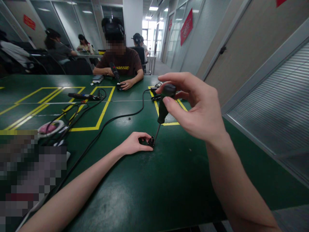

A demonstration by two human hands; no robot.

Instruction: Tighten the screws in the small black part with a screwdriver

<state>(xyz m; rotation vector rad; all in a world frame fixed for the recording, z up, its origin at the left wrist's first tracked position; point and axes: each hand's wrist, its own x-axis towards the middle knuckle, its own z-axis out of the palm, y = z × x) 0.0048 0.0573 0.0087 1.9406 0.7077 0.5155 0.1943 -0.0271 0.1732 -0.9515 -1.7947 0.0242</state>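
Note:
My right hand [193, 103] grips the dark handle of a screwdriver [165, 108] between thumb and fingers. The shaft slants down and to the left, and its tip is at the right side of a small black part [151, 141]. Holding that part against the green table [135, 187] is my left hand [135, 143], with thumb and fingers around its left side. Whether the tip sits in a screw is too small to tell.
A black cable [108, 120] runs across the table. Behind my right hand lie black items [155, 97] inside a yellow-taped area. An electric screwdriver [83, 96] and a white tape roll [59, 124] lie at left. Across the table a person [123, 61] works with a tool.

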